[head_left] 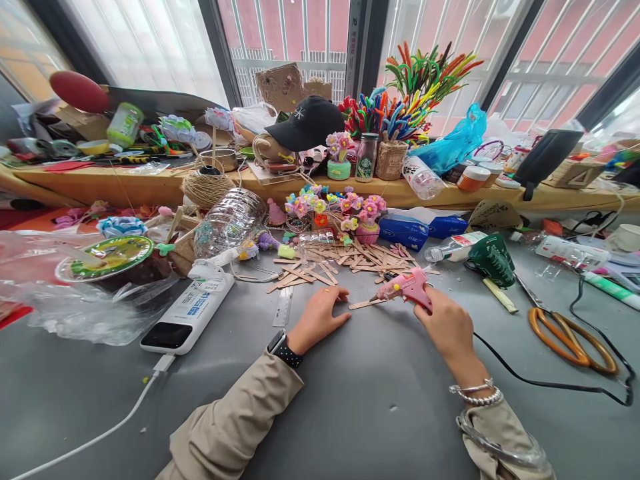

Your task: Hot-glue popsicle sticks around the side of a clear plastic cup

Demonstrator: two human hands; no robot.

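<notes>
A pink hot glue gun (406,288) is gripped in my right hand (447,327), its nozzle pointing left. Under the nozzle a single wooden craft stick (364,304) lies flat on the grey table; I cannot tell whether the tip touches it. My left hand (323,317) rests on the table at the stick's left end, thumb and fingers apart with nothing between them. Beyond both hands spreads a loose heap of craft sticks (367,259). Just left of my left hand lies a clear ruler (283,307).
On the left, a white power bank (189,313) trails a cable. Orange-handled scissors (570,337) and the black cord (545,383) lie right. Behind the sticks stand crocheted flowers (367,230), a blue tissue pack (404,230) and a large plastic bottle (233,220). A crowded ledge (165,179) runs behind.
</notes>
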